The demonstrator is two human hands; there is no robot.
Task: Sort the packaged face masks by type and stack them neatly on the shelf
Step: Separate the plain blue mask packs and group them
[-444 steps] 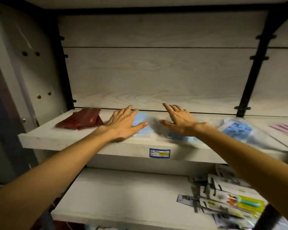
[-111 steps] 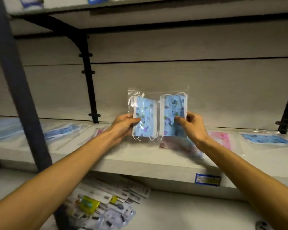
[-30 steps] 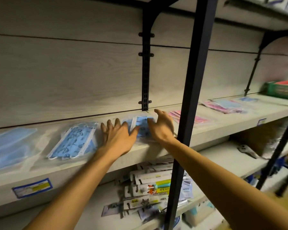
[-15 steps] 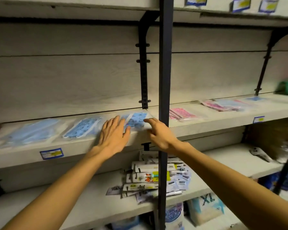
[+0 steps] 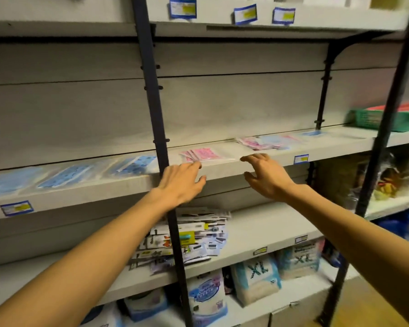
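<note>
On the shelf [image 5: 222, 169], pink mask pack [image 5: 202, 155] lengthwise.

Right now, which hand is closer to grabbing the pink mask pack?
Probably the left hand: its fingertips already reach the near-left edge of the pink mask pack. The right hand hovers open just past the pack's right end, not touching.
</note>
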